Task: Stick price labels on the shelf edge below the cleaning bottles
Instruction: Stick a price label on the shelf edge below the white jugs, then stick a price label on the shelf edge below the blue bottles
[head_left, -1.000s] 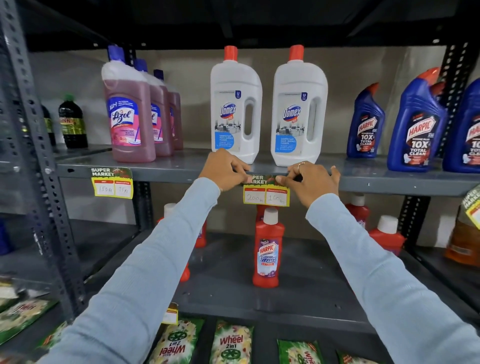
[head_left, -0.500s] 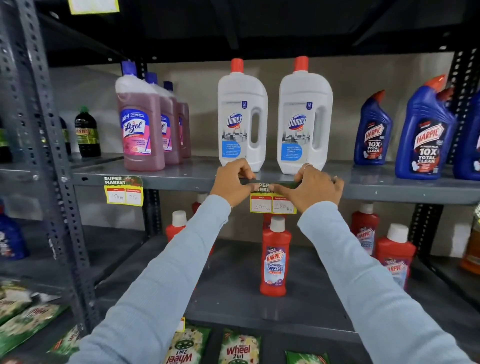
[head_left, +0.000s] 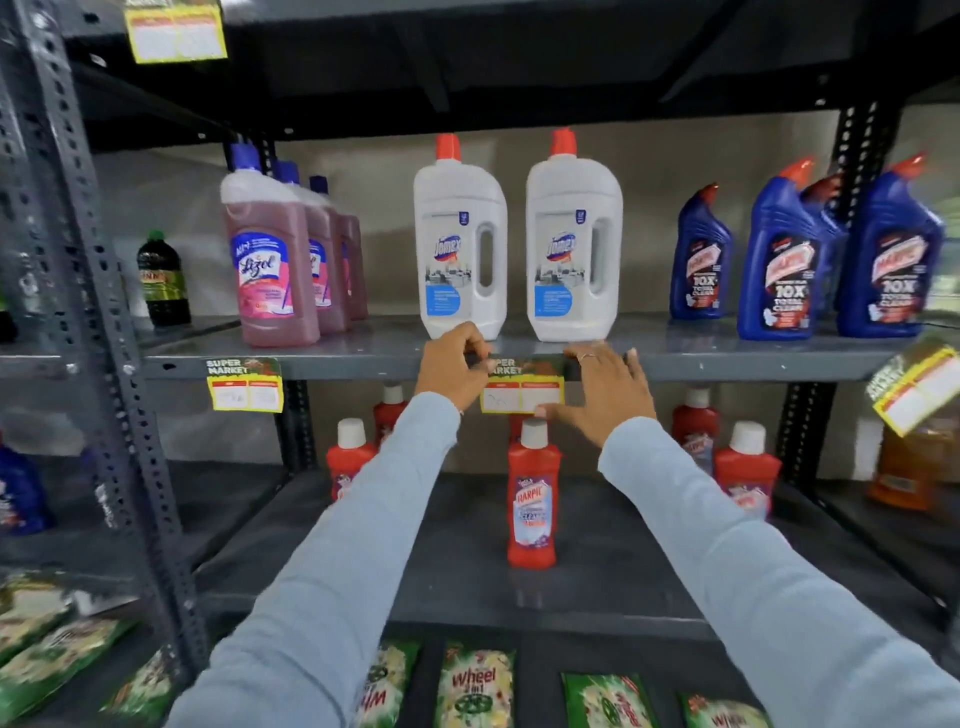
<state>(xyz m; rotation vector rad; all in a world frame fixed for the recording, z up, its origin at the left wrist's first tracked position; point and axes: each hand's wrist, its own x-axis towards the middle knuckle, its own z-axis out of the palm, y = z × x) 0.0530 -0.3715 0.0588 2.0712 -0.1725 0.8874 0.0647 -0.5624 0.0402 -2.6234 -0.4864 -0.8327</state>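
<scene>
first label (head_left: 244, 385): stuck on shelf edge (head_left: 363, 365) at left, below the Lizol bottles (head_left: 270, 270); reads "SUPER MARKET", price boxes too blurry to read
left hand (head_left: 453, 370): fingers curled, pinching top-left corner of the second label (head_left: 522, 387) against the shelf edge
second label: mid shelf edge, under the two white Domex bottles (head_left: 461, 249); top strip on the metal, yellow part hangs below; "SUPER MARKET" partly legible, handwriting unreadable
right hand (head_left: 605, 392): fingers spread and loose, gripping nothing; thumb tip near label's lower right corner, contact unclear
step tip: looks like the press-down stage; judge it best to rub along the top strip left to right, keep it level with the first label, check right corner is seated
third label (head_left: 917, 387): far right, tilted, text blurred
other writing: blue Harpic bottles (head_left: 779, 265) right, "10X TOTAL CLEAN"; red Harpic bottle (head_left: 532, 501) on lower shelf; Wheel packets (head_left: 475, 688) near bottom, "Wheel"
</scene>
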